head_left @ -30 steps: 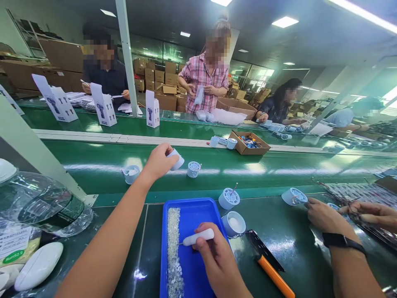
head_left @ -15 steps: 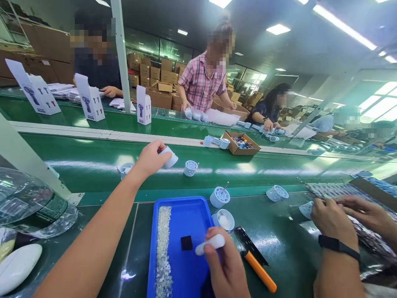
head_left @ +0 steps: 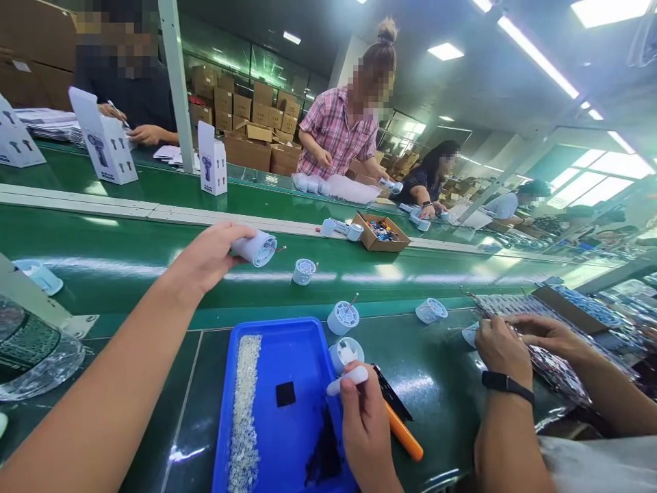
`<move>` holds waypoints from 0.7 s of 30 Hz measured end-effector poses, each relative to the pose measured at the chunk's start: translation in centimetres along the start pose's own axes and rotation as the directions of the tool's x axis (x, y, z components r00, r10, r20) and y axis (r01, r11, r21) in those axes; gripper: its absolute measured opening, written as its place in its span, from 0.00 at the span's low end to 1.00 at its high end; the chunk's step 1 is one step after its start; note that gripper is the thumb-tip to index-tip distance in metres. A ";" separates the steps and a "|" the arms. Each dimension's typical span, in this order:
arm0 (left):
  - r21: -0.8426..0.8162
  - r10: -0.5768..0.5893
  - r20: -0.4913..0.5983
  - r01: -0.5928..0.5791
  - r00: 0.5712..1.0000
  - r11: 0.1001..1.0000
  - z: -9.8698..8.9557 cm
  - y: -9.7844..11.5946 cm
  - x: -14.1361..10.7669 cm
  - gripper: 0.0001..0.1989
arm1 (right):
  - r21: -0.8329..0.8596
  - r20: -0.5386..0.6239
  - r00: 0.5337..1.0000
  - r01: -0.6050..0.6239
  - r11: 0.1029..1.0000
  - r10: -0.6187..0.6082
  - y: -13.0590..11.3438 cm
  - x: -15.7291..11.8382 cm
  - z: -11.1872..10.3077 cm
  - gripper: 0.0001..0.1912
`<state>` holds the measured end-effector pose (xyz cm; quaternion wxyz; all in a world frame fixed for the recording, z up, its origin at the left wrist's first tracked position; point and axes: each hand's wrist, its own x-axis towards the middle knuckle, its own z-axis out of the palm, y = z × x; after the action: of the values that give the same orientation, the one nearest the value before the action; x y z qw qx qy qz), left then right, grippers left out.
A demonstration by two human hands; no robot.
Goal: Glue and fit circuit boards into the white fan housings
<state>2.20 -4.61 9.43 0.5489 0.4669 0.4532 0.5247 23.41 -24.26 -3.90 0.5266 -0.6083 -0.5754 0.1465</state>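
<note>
Over the green belt, my left hand (head_left: 213, 257) grips a pale, round fan housing (head_left: 255, 248) on its side. Its slotted end faces right, and a thin wire sticks out. My right hand (head_left: 367, 418) pinches a short white rounded stick (head_left: 349, 380) at the blue tray's right edge. Just behind the stick stands an open white cup (head_left: 346, 354) with white material inside. The blue tray (head_left: 302, 329) holds a strip of small clear pieces (head_left: 246, 404), a black square (head_left: 285, 394) and a dark heap (head_left: 324, 452).
Similar housings (head_left: 343, 318) stand on the bench and belt. An orange-handled tool (head_left: 404, 431) lies right of my right hand. A co-worker's hands (head_left: 506, 342) work at the right. A parts carton (head_left: 384, 233) sits across the belt; a clear bottle (head_left: 38, 349) is at left.
The housing in my left hand has turned to show its slotted end and wire. My right hand has moved the stick from over the tray to its right edge. The view has shifted.
</note>
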 end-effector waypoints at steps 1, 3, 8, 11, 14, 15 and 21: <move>-0.014 0.002 -0.002 -0.002 1.000 1.000 -0.1 0.0 0.0 0.12 | 0.002 0.006 1.000 0.019 1.000 -0.019 0.0 0.0 0.0 0.08; -0.042 0.006 -0.007 -0.006 1.000 0.999 -0.1 0.1 -0.1 0.14 | -0.009 0.013 0.997 0.081 0.997 -0.081 0.1 -0.3 0.0 0.06; -0.088 -0.015 0.004 0.015 1.000 0.996 0.3 0.3 -0.4 0.15 | -0.047 0.078 0.970 0.235 0.971 -0.231 0.5 -1.1 -0.4 0.05; -0.105 -0.026 0.034 0.030 0.999 0.994 0.5 0.3 -0.5 0.16 | -0.045 0.131 0.969 0.216 0.975 -0.209 0.2 -0.7 -0.6 0.04; -0.112 -0.031 0.079 0.040 0.996 0.993 0.8 -0.1 -0.6 0.17 | -0.012 0.143 0.978 0.155 0.988 -0.152 -0.7 0.1 -0.2 0.04; -0.110 -0.034 0.094 0.045 0.995 0.993 1.0 -0.3 -0.6 0.17 | 0.016 0.150 0.977 0.148 0.989 -0.149 -1.0 0.4 0.1 0.05; -0.091 -0.053 0.194 0.071 0.980 0.993 2.7 -0.7 -1.9 0.16 | 0.222 0.252 0.955 0.103 0.970 -0.159 -3.0 0.9 3.0 0.07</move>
<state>4.87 -6.62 9.15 0.6283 0.4734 0.3864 0.4815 19.71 -22.70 -2.29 0.5126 -0.4854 -0.6624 0.2508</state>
